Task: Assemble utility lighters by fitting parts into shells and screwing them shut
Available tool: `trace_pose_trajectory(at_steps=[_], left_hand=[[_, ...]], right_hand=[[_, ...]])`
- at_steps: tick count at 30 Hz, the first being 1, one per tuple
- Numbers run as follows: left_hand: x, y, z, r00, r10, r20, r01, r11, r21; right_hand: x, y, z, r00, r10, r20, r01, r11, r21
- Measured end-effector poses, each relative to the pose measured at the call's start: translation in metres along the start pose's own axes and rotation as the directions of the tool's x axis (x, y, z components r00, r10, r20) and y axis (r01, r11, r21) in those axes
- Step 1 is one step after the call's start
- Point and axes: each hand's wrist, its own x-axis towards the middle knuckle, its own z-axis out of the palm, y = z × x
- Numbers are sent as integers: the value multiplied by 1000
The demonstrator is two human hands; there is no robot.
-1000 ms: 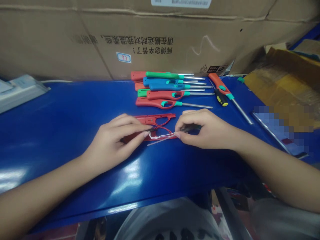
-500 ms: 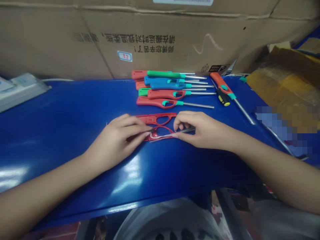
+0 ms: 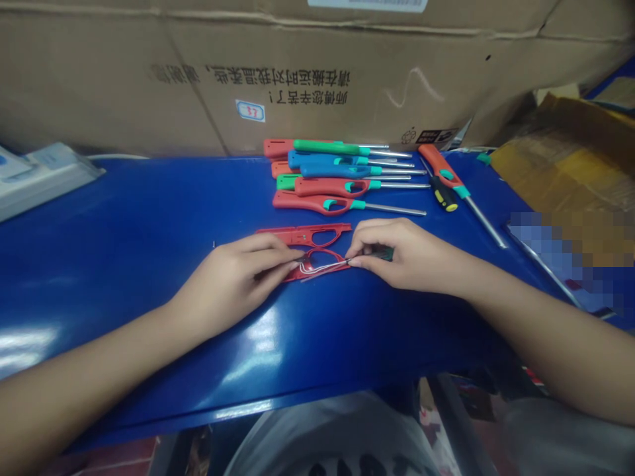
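My left hand (image 3: 248, 271) is closed in a pinch on a small dark part (image 3: 301, 258) at the left of an open red lighter shell half (image 3: 325, 252). Thin white wires (image 3: 322, 268) run from that part along the shell to its right end. There my right hand (image 3: 384, 254) pinches the wires' far end between thumb and forefinger. A dark, partly shiny piece (image 3: 381, 252) shows inside the right hand, mostly hidden by the fingers. Just behind lies the other red shell half (image 3: 297, 235), flat on the table. A thin clear tube (image 3: 317, 275) lies along the near shell's edge.
Several long-nosed lighters (image 3: 342, 170) in red, blue and green lie stacked behind the hands. To their right are an orange lighter (image 3: 456, 188) and a black-yellow screwdriver (image 3: 443, 193). A tiny screw (image 3: 213, 244) is on the blue table (image 3: 149, 231). A cardboard box (image 3: 124, 79) stands behind.
My right hand has shifted slightly right along the wires, and the metal tube seen in it before now looks darker and more covered. The left hand keeps its pinch.
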Motion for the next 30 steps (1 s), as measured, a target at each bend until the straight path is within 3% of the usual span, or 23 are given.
trace_pose_trajectory(at_steps=[6,13,17,22,27,30], left_hand=[[0,-1,1,1000,3,-19,-3,1000,-8],[0,2,-4,998,-51,-44,51,999,-4],[4,10,-8,993,-73,-96,75,997,20],[2,21,-11,982,-139,-125,126,986,-106],[-2,26,-11,992,-29,-121,4,979,-205],[-1,30,-10,990,28,-142,-51,985,-165]], right_hand=[[1,1,-3,999,42,1,-42,999,2],[-1,-4,-6,998,-57,31,56,998,20],[-1,-11,-7,999,-53,10,52,994,93],[-3,-23,-5,1000,12,15,-15,986,166],[-4,-30,-1,993,75,90,-93,973,213],[-5,-31,1,992,60,112,-86,966,242]])
